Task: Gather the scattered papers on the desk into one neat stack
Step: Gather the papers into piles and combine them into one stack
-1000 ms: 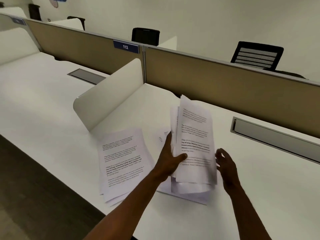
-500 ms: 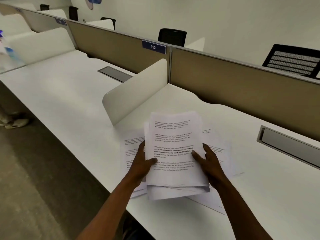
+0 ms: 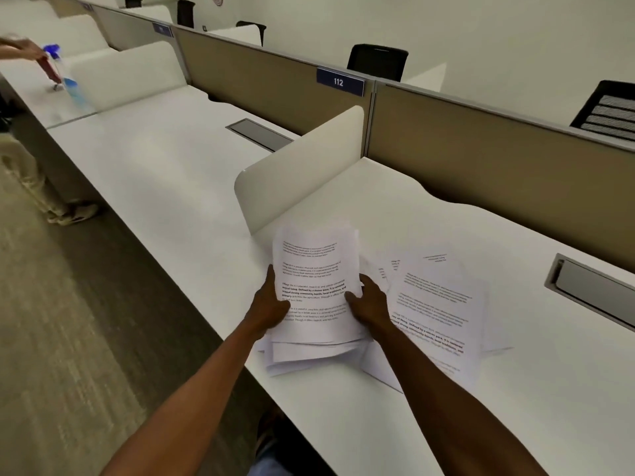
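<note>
A long white surface [image 3: 165, 173] runs from the far left to the near right, backed by a tan partition [image 3: 481, 159] that carries a blue number plate [image 3: 340, 82] reading 112. A rounded white divider [image 3: 299, 166] stands upright on the surface and juts out from the partition toward the near edge. Two grey cable hatches are set into the surface, one [image 3: 259, 134] left of the divider and one [image 3: 594, 290] at the far right. Just right of the divider's near end lies the gathered stack of papers [image 3: 314, 269], printed side up, its lower sheets fanned unevenly at the near edge. Beside it on the right, a looser spread of papers [image 3: 436, 304] lies flat on the surface, overlapping at slight angles. The left hand [image 3: 269, 305] grips the stack's left edge, thumb on top of the page. The right hand [image 3: 369, 302] grips the right edge, thumb pressing on the top sheet.
</note>
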`<action>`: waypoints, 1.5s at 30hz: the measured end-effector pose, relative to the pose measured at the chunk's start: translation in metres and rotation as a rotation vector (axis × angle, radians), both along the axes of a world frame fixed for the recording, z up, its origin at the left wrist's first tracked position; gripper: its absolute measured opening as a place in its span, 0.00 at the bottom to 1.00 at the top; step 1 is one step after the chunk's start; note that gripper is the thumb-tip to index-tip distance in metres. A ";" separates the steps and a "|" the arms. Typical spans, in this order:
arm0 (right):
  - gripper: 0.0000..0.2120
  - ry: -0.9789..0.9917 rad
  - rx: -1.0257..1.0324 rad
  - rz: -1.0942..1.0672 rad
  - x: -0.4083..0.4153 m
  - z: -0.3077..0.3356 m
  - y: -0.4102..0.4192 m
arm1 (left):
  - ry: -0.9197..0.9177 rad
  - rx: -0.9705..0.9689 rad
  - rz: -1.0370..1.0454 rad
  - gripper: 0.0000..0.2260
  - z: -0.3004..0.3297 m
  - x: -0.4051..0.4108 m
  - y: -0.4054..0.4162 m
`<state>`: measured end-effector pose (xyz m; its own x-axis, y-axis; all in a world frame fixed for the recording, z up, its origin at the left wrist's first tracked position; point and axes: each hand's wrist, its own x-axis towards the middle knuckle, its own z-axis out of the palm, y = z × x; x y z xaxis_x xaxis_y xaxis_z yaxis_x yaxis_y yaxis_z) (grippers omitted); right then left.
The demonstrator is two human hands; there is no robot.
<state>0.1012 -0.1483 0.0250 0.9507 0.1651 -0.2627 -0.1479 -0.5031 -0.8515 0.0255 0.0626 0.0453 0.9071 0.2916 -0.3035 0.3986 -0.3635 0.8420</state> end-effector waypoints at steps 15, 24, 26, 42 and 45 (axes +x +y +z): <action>0.29 -0.143 -0.316 -0.741 -0.059 -0.012 -0.157 | -0.356 0.241 -0.177 0.27 -0.008 0.002 -0.112; 0.40 -0.013 -0.520 -0.535 -0.096 -0.027 -0.179 | 0.045 0.763 -0.587 0.42 -0.047 0.035 -0.204; 0.40 0.001 -0.551 -0.506 -0.096 -0.026 -0.179 | 0.093 0.771 -0.562 0.46 -0.047 0.043 -0.212; 0.36 -0.052 -0.475 -0.520 -0.098 -0.034 -0.185 | 0.236 -0.321 -0.056 0.33 -0.001 0.086 -0.219; 0.34 -0.098 -0.371 -0.571 -0.099 -0.037 -0.189 | 0.203 -0.311 -0.218 0.22 0.007 0.082 -0.225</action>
